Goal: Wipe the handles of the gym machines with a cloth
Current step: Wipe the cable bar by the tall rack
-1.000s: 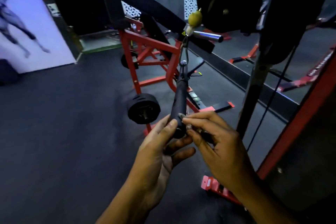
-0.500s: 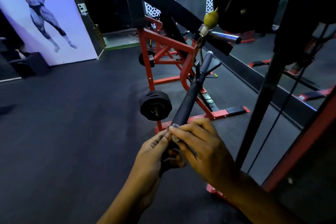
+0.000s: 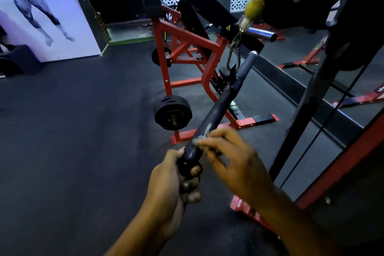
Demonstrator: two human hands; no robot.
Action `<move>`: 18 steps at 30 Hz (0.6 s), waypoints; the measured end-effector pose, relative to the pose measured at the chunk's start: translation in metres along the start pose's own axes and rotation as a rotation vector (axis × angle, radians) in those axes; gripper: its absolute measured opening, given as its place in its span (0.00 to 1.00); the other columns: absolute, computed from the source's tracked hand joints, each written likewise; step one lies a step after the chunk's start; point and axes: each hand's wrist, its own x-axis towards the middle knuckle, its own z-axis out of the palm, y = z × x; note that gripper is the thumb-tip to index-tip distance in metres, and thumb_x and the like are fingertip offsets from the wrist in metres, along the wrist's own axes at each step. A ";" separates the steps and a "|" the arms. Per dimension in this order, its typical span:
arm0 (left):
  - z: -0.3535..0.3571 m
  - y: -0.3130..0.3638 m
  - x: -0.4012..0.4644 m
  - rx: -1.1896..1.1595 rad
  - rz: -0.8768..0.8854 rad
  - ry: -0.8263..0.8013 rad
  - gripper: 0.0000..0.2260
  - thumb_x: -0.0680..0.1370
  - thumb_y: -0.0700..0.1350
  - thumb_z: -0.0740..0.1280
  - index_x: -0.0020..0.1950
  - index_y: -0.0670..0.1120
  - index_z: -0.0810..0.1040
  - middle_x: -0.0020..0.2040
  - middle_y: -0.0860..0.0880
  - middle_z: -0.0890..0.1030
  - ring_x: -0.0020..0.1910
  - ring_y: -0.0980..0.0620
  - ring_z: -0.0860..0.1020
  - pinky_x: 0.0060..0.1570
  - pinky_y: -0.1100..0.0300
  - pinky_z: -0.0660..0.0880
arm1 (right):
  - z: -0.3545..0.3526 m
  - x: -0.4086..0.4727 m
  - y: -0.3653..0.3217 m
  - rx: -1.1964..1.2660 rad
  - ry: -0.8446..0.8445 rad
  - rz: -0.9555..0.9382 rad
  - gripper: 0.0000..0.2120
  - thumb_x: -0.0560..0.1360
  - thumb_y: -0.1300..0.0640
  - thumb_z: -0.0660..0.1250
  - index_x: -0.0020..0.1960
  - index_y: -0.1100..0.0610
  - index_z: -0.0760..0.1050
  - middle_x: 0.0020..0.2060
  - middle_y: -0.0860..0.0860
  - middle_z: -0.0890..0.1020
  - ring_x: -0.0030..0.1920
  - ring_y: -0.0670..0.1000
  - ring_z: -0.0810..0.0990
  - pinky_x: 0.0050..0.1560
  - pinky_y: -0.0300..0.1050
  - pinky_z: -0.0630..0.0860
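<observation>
A black cable-machine bar handle (image 3: pixel 216 108) slants up and away from me, hung by a metal clip (image 3: pixel 234 54) under a yellow-green ball stop (image 3: pixel 254 7). My left hand (image 3: pixel 166 181) grips the bar's near end, fingers curled round it. My right hand (image 3: pixel 234 160) is blurred just above it and pinches a small pale scrap of cloth (image 3: pixel 204 134) against the bar's side. Most of the cloth is hidden by the fingers.
A red steel machine frame (image 3: pixel 187 48) with a black weight plate (image 3: pixel 172 113) stands just beyond the bar. A chrome peg (image 3: pixel 261 34) sticks out near the clip. A dark upright post (image 3: pixel 307 89) and a thin cable rise on the right. Dark rubber floor (image 3: pixel 72 131) lies to the left.
The bar has swung from hanging nearly straight down to slanting away from me. My left hand now wraps its near end, and my right hand has shifted up along the grip.
</observation>
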 end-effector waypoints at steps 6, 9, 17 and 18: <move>0.020 -0.012 0.005 0.024 0.123 0.272 0.12 0.82 0.49 0.58 0.39 0.47 0.72 0.30 0.50 0.66 0.26 0.53 0.62 0.25 0.59 0.58 | 0.010 0.004 -0.002 0.098 0.020 0.035 0.08 0.79 0.61 0.67 0.57 0.59 0.81 0.55 0.52 0.79 0.56 0.45 0.78 0.59 0.37 0.77; 0.027 -0.024 0.003 0.052 0.194 0.399 0.17 0.83 0.50 0.59 0.38 0.48 0.79 0.30 0.49 0.70 0.27 0.52 0.67 0.27 0.56 0.63 | 0.005 -0.005 0.001 0.127 -0.144 -0.187 0.10 0.79 0.62 0.66 0.58 0.62 0.81 0.54 0.55 0.80 0.53 0.52 0.79 0.58 0.44 0.77; 0.055 -0.048 -0.002 0.051 0.373 0.466 0.21 0.86 0.53 0.57 0.37 0.49 0.77 0.30 0.48 0.69 0.27 0.53 0.65 0.25 0.58 0.61 | 0.000 0.000 0.020 0.231 -0.083 -0.154 0.10 0.74 0.65 0.72 0.55 0.61 0.83 0.52 0.54 0.80 0.52 0.50 0.79 0.57 0.43 0.78; 0.057 -0.051 -0.004 0.059 0.382 0.485 0.20 0.86 0.53 0.57 0.38 0.49 0.79 0.31 0.47 0.70 0.28 0.52 0.66 0.27 0.57 0.61 | -0.003 -0.005 0.021 0.254 -0.138 -0.218 0.11 0.74 0.65 0.72 0.56 0.61 0.82 0.52 0.53 0.80 0.52 0.50 0.79 0.57 0.41 0.77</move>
